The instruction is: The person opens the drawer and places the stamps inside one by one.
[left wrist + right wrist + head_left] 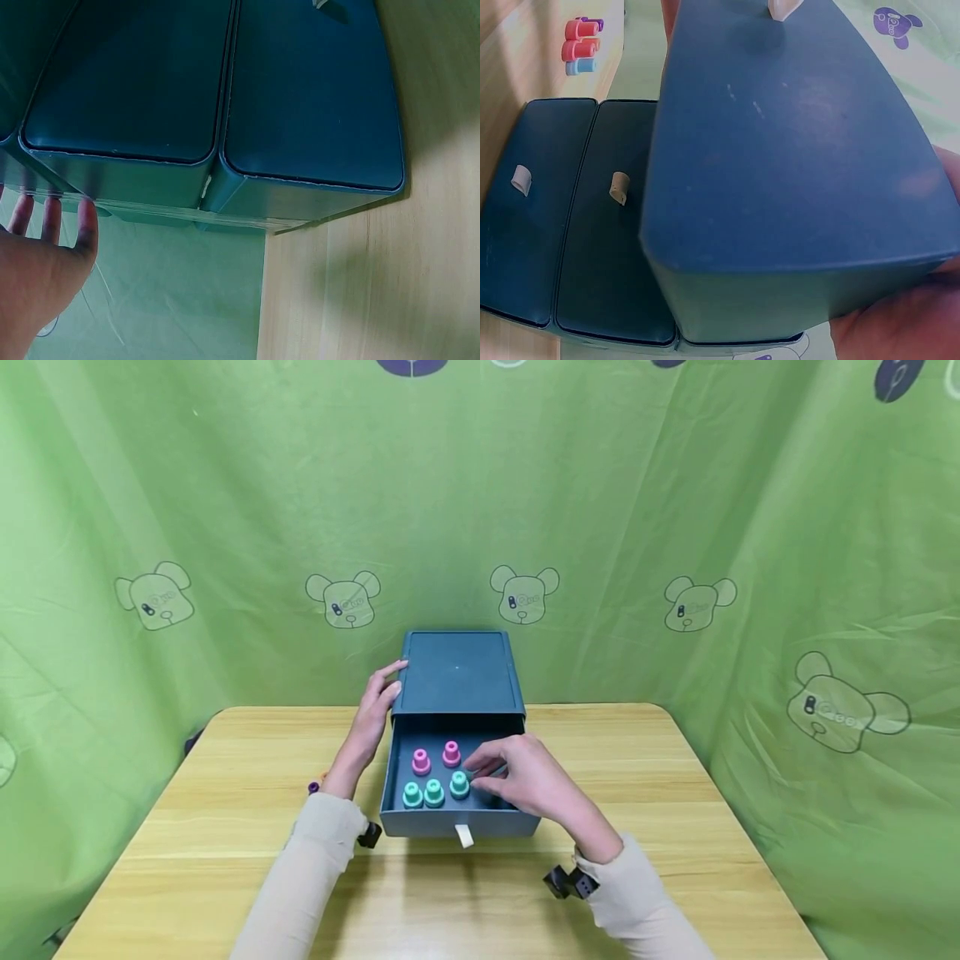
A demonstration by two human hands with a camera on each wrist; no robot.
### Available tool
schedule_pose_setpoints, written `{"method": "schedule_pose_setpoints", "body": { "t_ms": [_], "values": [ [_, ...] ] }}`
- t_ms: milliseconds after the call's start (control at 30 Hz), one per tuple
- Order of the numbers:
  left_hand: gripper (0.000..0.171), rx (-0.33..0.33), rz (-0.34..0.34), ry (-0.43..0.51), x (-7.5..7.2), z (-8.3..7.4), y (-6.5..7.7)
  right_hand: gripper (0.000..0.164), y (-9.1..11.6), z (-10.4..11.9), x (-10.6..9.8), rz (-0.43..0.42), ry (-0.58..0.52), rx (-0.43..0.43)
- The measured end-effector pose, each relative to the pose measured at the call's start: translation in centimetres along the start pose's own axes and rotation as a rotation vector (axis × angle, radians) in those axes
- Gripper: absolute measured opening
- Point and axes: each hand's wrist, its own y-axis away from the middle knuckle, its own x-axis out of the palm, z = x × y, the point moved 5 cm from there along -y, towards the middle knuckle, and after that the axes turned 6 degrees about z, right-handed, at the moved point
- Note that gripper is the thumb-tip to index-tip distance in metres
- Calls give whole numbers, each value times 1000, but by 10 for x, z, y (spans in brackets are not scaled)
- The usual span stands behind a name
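Observation:
A dark blue drawer unit [459, 672] stands on the table with its top drawer [420, 822] pulled out. In the drawer are two pink stepped pegs [421, 762] and three mint-green stepped pegs [433, 793], all upright with a hole on top. My right hand [528, 777] reaches over the drawer's right side, thumb and fingers parted, tips right beside the rightmost green peg [460, 785]. In the right wrist view, the drawer wall hides most of that hand [907, 319]. My left hand [371, 714] rests its extended fingers against the unit's left side.
Two closed drawers [547, 217] with fabric tabs sit below the pulled-out one. A white tab [464, 836] hangs from the open drawer's front. More pegs, red [579, 50], blue and purple, lie on the wooden table [247, 777] left of the unit. Green curtains surround the table.

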Motion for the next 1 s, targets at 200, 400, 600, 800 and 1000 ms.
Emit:
{"method": "schedule_pose_setpoints", "body": {
  "t_ms": [200, 400, 600, 800, 1000],
  "values": [
    [52, -7, -1, 7, 0, 1, 0, 18, 1, 0, 0, -5, -9, 4],
    [50, 1, -3, 16, 0, -1, 0, 18, 2, -1, -1, -18, -35, 7],
    [50, -2, -4, 9, 0, 0, 0, 18, 6, -2, -3, -44, -100, -2],
    [49, 1, -5, 3, 0, 0, 0, 20, 12, -2, -8, -99, -181, -18],
    [50, 11, -1, 9, 0, -1, 0, 22, 25, 0, -16, -230, -235, -37]
  ]
}}
